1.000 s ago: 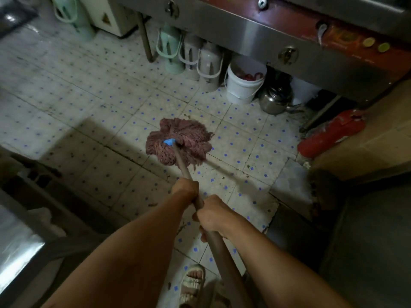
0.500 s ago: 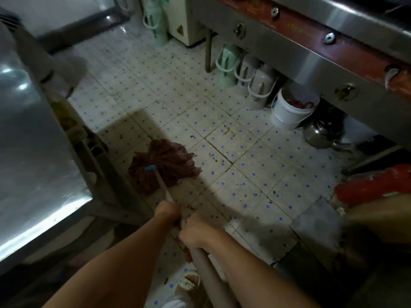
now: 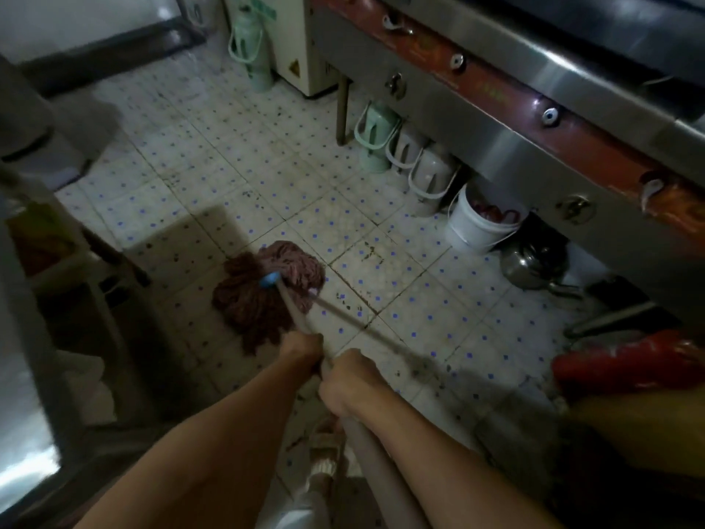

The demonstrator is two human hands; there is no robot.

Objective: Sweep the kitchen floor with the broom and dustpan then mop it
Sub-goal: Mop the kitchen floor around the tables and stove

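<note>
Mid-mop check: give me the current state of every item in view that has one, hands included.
left hand: grips the mop handle, nearer the head.
right hand: grips the mop handle, behind the left.
mop handle: tilted, head end down.
mop head: strands spread flat on the floor.
floor: tiles speckled with dark stains.
white bucket: upright, uncovered, red contents.
kettle: upright under the counter.
green flask: upright.

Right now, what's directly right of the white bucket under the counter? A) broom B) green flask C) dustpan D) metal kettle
D: the metal kettle sits on the floor just right of the white bucket; the green flask is further left, past two white flasks.
</note>
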